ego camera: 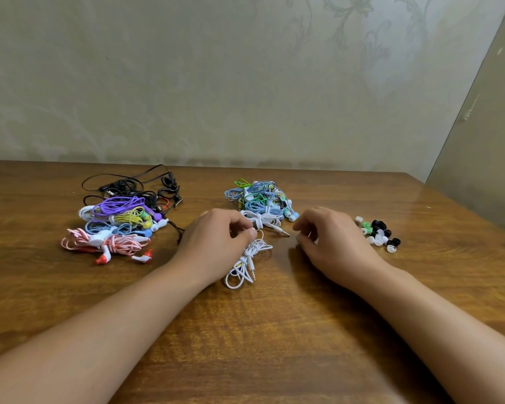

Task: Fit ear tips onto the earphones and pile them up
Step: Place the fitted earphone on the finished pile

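on glossy wood table, left hand pinching coiled white earphones

A wooden worktop fills the lower half of the view, its brown surface marked with darker grain and glossy enough to catch pale reflections toward the far right corner. Behind it stands a wall covered in pale greenish-beige wallpaper with a faint leafy, scrolling pattern, clearest near the top right. The worktop's far edge meets this wall. At the right a second, plainer wall surface slants away, joining the first along a straight diagonal line.
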